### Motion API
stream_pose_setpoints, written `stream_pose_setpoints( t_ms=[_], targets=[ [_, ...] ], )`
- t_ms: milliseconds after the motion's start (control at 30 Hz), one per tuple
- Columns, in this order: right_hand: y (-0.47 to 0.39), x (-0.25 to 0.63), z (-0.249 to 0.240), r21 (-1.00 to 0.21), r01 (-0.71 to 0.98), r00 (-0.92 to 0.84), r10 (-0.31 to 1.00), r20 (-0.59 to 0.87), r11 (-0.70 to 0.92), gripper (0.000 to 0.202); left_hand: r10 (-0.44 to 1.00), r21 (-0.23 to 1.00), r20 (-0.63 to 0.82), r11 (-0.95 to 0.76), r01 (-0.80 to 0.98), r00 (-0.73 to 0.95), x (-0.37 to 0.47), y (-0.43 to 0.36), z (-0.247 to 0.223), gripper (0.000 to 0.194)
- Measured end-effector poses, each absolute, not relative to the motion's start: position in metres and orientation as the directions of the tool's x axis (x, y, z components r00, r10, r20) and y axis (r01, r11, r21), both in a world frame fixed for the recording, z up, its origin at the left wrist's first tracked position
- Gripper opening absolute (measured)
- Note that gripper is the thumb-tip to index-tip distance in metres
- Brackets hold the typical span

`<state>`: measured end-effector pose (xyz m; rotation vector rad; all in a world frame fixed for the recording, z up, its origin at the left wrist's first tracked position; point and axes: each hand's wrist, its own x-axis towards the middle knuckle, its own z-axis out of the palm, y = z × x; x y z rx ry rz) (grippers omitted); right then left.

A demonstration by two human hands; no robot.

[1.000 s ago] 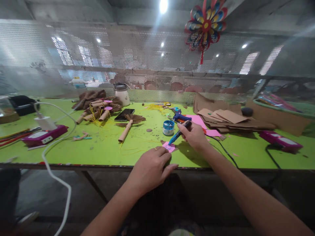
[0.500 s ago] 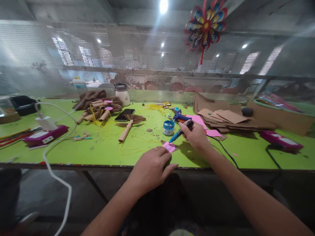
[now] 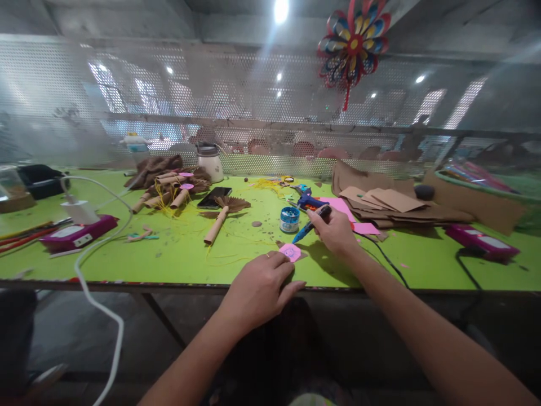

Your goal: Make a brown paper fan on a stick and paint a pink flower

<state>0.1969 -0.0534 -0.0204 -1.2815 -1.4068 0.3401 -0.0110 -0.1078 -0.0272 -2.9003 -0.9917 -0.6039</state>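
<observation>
A small pink paper piece [image 3: 291, 252] with blue drawn lines lies near the table's front edge. My left hand [image 3: 262, 286] rests flat with its fingertips at the paper's left edge and its thumb spread away. In my right hand [image 3: 336, 228] is a blue marker [image 3: 310, 225], gripped between thumb and fingers. Its tip points down at the paper's upper edge; whether it touches is too fine to tell. Just behind the marker stand a small blue-lidded jar [image 3: 289, 220] and a blue glue gun [image 3: 310, 200].
A brown paper figure [image 3: 217, 224] with yellow thread lies left of the jar, near a phone [image 3: 214, 197]. Brown paper sheets [image 3: 406, 211] are stacked at right. Purple power strips [image 3: 80, 232] sit on both sides, with a white cable [image 3: 84, 282] hanging over the front edge.
The marker tip has moved slightly up and right from the pink paper's middle, uncovering more of the blue drawing. My left hand has barely moved.
</observation>
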Motion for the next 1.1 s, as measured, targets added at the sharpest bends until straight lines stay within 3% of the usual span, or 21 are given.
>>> stream_pose_setpoints(
  t_ms=[167, 400, 600, 867, 1000, 1100],
  targets=[
    [-0.0562, 0.1961, -0.0194, -0.85, 0.384, 0.26, 0.841, 0.475, 0.361, 0.039, 0.584, 0.112, 0.371, -0.8, 0.589, 0.722, -0.0112, -0.1077, -0.0275, 0.035],
    [-0.0535, 0.1978, -0.0205, -0.78, 0.499, 0.202, 0.825, 0.528, 0.377, 0.037, 0.582, 0.124, 0.376, -0.802, 0.584, 0.721, -0.0121, -0.1077, -0.0277, 0.036],
    [-0.0547, 0.1996, -0.0205, -0.841, 0.371, 0.271, 0.819, 0.505, 0.395, 0.037, 0.589, 0.119, 0.368, -0.797, 0.592, 0.719, -0.0119, -0.1079, -0.0282, 0.034],
    [-0.0557, 0.1987, -0.0219, -0.854, 0.333, 0.299, 0.814, 0.497, 0.399, 0.035, 0.584, 0.126, 0.376, -0.802, 0.584, 0.72, -0.0117, -0.1082, -0.0272, 0.034],
    [-0.0565, 0.1963, -0.0209, -0.835, 0.413, 0.214, 0.853, 0.476, 0.363, 0.035, 0.582, 0.129, 0.379, -0.803, 0.582, 0.72, -0.0114, -0.1084, -0.027, 0.034],
    [-0.0564, 0.1972, -0.019, -0.787, 0.508, 0.253, 0.813, 0.525, 0.351, 0.037, 0.581, 0.128, 0.385, -0.803, 0.582, 0.717, -0.0116, -0.1084, -0.0269, 0.033]
  ],
)
